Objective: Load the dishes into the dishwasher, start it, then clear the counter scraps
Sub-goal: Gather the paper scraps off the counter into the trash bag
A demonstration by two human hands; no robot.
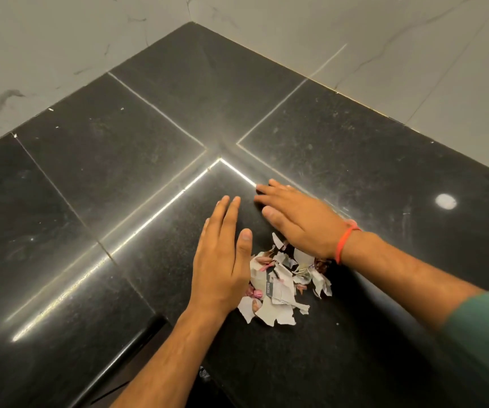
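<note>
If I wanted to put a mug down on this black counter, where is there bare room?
Bare counter runs left of the left hand up to the marble wall, and right of the right hand toward the far wall. It is crowded only between the hands, where the paper scraps are heaped near the front edge.

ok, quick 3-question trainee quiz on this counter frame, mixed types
1. True or false: both hands lie flat with fingers straight, gripping nothing.
2. The scrap pile sits: A) between the hands, B) against the wall, C) left of both hands.
3. Fill in: the red band is on the ___ wrist.

Key: 1 true: left hand, right hand. 2 A, on the black counter. 3 right.
</note>
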